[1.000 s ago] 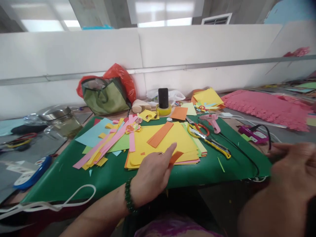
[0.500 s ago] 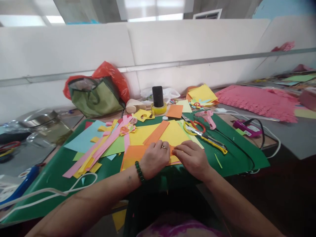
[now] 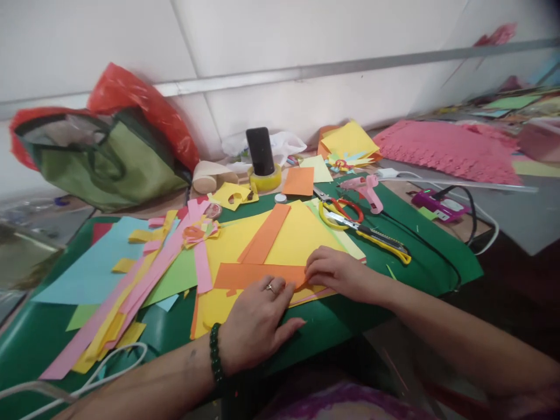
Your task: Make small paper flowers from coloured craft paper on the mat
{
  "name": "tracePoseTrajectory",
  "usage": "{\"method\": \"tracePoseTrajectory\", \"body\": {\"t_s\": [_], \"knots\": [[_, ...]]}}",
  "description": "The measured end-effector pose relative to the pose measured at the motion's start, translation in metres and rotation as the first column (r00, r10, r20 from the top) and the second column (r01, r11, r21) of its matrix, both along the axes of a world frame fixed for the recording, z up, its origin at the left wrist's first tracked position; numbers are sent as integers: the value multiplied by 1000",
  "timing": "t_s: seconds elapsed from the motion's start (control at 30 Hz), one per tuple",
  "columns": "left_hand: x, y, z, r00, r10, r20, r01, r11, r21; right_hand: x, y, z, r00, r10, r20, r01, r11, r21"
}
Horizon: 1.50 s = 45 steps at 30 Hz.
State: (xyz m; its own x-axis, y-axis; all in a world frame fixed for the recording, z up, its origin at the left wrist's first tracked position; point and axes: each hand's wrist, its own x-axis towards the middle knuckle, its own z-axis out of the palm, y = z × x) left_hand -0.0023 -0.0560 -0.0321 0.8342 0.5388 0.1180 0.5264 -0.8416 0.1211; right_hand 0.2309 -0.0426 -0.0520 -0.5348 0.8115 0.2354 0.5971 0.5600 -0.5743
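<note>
Creasing seems the step: the orange strip [image 3: 258, 274] lies across the yellow sheets [image 3: 301, 233] on the green mat [image 3: 350, 321], its right end pinched by curled fingertips of the right hand [image 3: 335, 271], while the left hand [image 3: 256, 324], open and flat, presses its near edge. Next needs firm pressure along the fold. Half a second ago the hands sat closer together

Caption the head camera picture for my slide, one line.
Left hand and right hand hold an orange paper strip down on yellow sheets over a green mat, scissors and glue gun beyond.
</note>
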Motion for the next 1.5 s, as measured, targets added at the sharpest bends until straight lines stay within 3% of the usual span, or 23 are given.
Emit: {"method": "tracePoseTrajectory", "body": {"t_s": [0.17, 0.33, 0.47, 0.63, 1.2, 1.5], "knots": [[-1, 1, 1, 1000, 15, 23, -14, 999, -42, -4, 9, 7, 988, -151, 14, 150, 960, -238], [3, 5, 3, 999, 11, -51, -14, 998, -63, -11, 14, 12, 964, -257, 63, 263, 916, -302], [4, 8, 4, 999, 19, -47, -22, 997, -75, -15, 17, 18, 963, -235, 130, 266, 900, -345], [4, 9, 4, 1000, 21, -7, -22, 997, -76, -18, 21, 23, 961, -201, 189, 258, 899, -353], [8, 11, 2, 1000, 13, -21, -13, 1000, -26, -16, 21, 14, 965, -225, 132, 254, 926, -281], [9, 10, 1, 993, -2, -117, 3, 1000, 9, -11, 20, 14, 977, -186, 104, 209, 930, -302]]}}
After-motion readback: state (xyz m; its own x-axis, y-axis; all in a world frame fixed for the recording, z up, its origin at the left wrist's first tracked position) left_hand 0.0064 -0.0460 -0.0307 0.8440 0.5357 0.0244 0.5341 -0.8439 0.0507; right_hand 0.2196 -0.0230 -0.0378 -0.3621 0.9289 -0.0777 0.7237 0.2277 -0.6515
